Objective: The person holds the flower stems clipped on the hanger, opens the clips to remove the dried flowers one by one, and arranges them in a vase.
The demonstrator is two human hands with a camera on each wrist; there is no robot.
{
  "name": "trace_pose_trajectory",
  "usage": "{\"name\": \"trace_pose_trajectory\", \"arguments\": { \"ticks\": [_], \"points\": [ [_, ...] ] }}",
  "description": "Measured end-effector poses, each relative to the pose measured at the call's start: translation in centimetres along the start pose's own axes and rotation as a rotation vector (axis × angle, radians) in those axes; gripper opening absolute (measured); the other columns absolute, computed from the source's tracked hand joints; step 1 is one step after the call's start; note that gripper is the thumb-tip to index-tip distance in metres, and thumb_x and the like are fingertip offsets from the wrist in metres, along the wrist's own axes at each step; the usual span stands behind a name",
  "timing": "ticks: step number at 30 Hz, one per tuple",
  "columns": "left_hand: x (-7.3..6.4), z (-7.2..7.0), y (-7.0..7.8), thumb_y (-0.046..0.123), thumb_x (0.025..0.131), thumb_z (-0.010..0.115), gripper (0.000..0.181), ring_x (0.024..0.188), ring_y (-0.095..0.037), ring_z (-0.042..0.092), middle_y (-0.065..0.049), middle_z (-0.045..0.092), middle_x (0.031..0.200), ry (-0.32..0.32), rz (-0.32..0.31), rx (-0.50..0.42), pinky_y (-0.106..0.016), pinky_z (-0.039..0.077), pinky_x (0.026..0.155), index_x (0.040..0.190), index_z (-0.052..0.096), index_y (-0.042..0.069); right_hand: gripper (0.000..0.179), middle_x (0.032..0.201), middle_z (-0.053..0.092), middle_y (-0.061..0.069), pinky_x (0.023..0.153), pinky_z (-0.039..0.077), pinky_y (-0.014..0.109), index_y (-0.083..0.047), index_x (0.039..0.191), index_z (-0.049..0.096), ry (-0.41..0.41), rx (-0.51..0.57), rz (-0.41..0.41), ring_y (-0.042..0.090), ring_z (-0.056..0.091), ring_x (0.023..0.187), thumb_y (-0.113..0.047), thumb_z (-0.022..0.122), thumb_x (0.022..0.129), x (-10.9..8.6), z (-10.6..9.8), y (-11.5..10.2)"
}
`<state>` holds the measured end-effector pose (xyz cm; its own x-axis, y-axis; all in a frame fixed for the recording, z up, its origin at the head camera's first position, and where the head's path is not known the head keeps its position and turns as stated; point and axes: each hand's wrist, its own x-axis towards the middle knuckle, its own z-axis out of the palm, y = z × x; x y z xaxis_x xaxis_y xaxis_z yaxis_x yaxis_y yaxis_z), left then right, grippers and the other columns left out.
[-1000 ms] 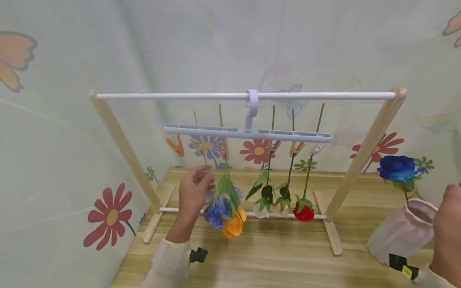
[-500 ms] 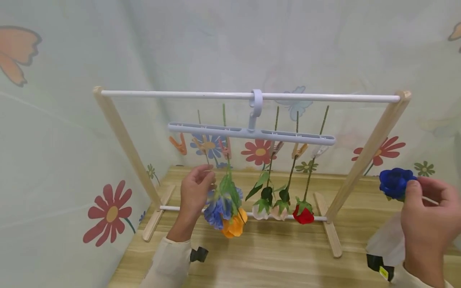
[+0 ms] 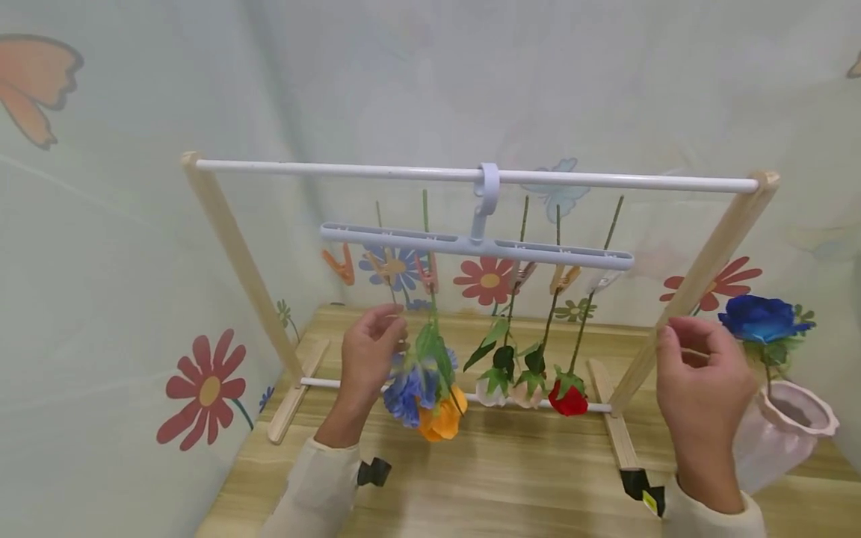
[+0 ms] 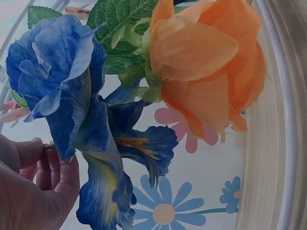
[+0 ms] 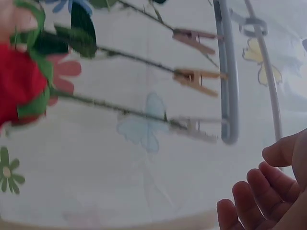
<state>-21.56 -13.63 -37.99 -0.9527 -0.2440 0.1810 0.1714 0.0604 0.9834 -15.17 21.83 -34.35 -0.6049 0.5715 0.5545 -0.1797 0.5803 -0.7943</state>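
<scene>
My left hand (image 3: 368, 350) pinches the thin green stem (image 4: 48, 146) of a blue artificial flower (image 4: 98, 120), between thumb and fingertips. That flower hangs head down from a pale orange clothespin (image 3: 380, 266). Beside it, an orange flower (image 3: 442, 415) dangles from a pink clothespin (image 3: 427, 275). My right hand (image 3: 702, 388) is raised near the right post, fingers loosely curled, holding nothing. In the right wrist view, a red rose (image 5: 21, 86) hangs by its stem from a white clothespin (image 5: 194, 129). Behind the right hand, a dark blue flower (image 3: 763, 318) stands in a pinkish-white vase (image 3: 773, 441).
A light blue hanger (image 3: 477, 245) hooks over the white rail (image 3: 336, 170) of a wooden-legged stand. An orange clothespin (image 3: 341, 266) at its left end holds nothing. White and peach roses (image 3: 528, 391) hang right of centre. The stand rests on a wooden table (image 3: 525, 478).
My right hand has come leftward from the vase area, passing in front of the dark blue flower, to the stand's right post. The left hand keeps its place at the blue flower's stem.
</scene>
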Motion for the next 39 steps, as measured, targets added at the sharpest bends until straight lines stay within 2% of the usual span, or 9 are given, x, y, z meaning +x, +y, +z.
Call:
{"name": "trace_pose_trajectory", "arguments": {
  "ticks": [2, 7, 9, 16, 21, 24, 29, 34, 39],
  "points": [
    [0.0, 0.0, 0.0, 0.007, 0.096, 0.067, 0.024, 0.083, -0.019, 0.068, -0.012, 0.071, 0.098, 0.0, 0.002, -0.004, -0.027, 0.062, 0.07, 0.119, 0.07, 0.002, 0.025, 0.093, 0.06, -0.026, 0.076, 0.044, 0.001, -0.003, 0.113, 0.073, -0.037, 0.008, -0.038, -0.013, 0.055, 0.085, -0.02, 0.072, 0.094, -0.6, 0.8, -0.6],
    [-0.2, -0.2, 0.2, 0.008, 0.095, 0.067, 0.023, 0.084, -0.021, 0.069, -0.011, 0.071, 0.098, -0.001, 0.005, -0.004, -0.027, 0.062, 0.07, 0.118, 0.07, 0.004, 0.023, 0.1, 0.071, 0.006, 0.077, 0.044, 0.001, -0.001, 0.112, 0.071, -0.133, 0.039, -0.105, -0.013, 0.053, 0.086, -0.015, 0.07, 0.095, -1.6, 2.3, -1.9],
    [-0.3, -0.3, 0.2, 0.009, 0.096, 0.067, 0.022, 0.084, -0.02, 0.069, -0.011, 0.071, 0.098, 0.001, 0.006, 0.002, -0.027, 0.062, 0.07, 0.117, 0.071, 0.005, 0.022, 0.102, 0.072, 0.012, 0.077, 0.043, 0.001, 0.0, 0.112, 0.071, -0.163, 0.052, -0.125, -0.013, 0.053, 0.087, -0.013, 0.07, 0.095, -1.9, 2.8, -2.4],
    [-0.3, -0.4, 0.3, 0.006, 0.095, 0.067, 0.024, 0.08, -0.017, 0.069, -0.014, 0.071, 0.098, 0.003, 0.005, -0.005, -0.028, 0.062, 0.069, 0.119, 0.069, 0.001, 0.019, 0.102, 0.073, 0.012, 0.077, 0.045, 0.001, 0.001, 0.11, 0.07, -0.268, 0.11, -0.186, -0.009, 0.055, 0.087, -0.009, 0.069, 0.094, -3.0, 4.6, -4.2],
    [-0.3, -0.3, 0.4, 0.005, 0.095, 0.067, 0.023, 0.081, -0.019, 0.068, -0.019, 0.07, 0.101, 0.007, 0.002, -0.008, -0.027, 0.062, 0.068, 0.118, 0.07, 0.003, 0.019, 0.1, 0.072, 0.011, 0.075, 0.048, 0.003, 0.0, 0.11, 0.07, -0.335, 0.149, -0.246, 0.005, 0.062, 0.085, -0.008, 0.072, 0.093, -3.9, 6.1, -5.9],
    [-0.4, -0.3, 0.6, 0.006, 0.095, 0.067, 0.022, 0.079, -0.017, 0.067, -0.018, 0.07, 0.1, 0.007, 0.0, 0.0, -0.027, 0.062, 0.068, 0.117, 0.07, 0.004, 0.02, 0.1, 0.072, 0.011, 0.074, 0.055, 0.014, -0.001, 0.11, 0.07, -0.369, 0.178, -0.283, 0.015, 0.067, 0.086, -0.008, 0.073, 0.091, -4.4, 7.1, -7.1],
    [-0.5, -0.6, 0.8, 0.005, 0.095, 0.067, 0.023, 0.079, -0.017, 0.067, -0.011, 0.07, 0.094, 0.007, 0.0, -0.003, -0.027, 0.061, 0.068, 0.117, 0.07, 0.002, 0.022, 0.102, 0.071, 0.011, 0.075, 0.062, 0.038, -0.002, 0.111, 0.07, -0.419, 0.218, -0.346, 0.021, 0.068, 0.088, -0.01, 0.074, 0.091, -5.3, 8.8, -9.4],
    [-0.5, -0.8, 0.8, 0.003, 0.094, 0.068, 0.025, 0.076, -0.015, 0.067, -0.01, 0.071, 0.091, 0.02, 0.016, -0.008, -0.025, 0.061, 0.066, 0.118, 0.069, -0.003, 0.023, 0.104, 0.072, 0.011, 0.078, 0.062, 0.04, -0.002, 0.112, 0.071, -0.484, 0.263, -0.382, 0.023, 0.068, 0.089, -0.011, 0.074, 0.091, -6.0, 10.5, -11.3],
    [-0.5, -1.1, 0.6, 0.004, 0.094, 0.069, 0.023, 0.073, -0.011, 0.067, -0.009, 0.072, 0.09, 0.015, 0.02, 0.003, -0.027, 0.061, 0.066, 0.116, 0.07, -0.001, 0.027, 0.104, 0.072, 0.011, 0.081, 0.062, 0.039, -0.003, 0.116, 0.07, -0.527, 0.279, -0.393, 0.024, 0.07, 0.089, -0.012, 0.075, 0.091, -6.9, 12.2, -12.9]
  ]
}}
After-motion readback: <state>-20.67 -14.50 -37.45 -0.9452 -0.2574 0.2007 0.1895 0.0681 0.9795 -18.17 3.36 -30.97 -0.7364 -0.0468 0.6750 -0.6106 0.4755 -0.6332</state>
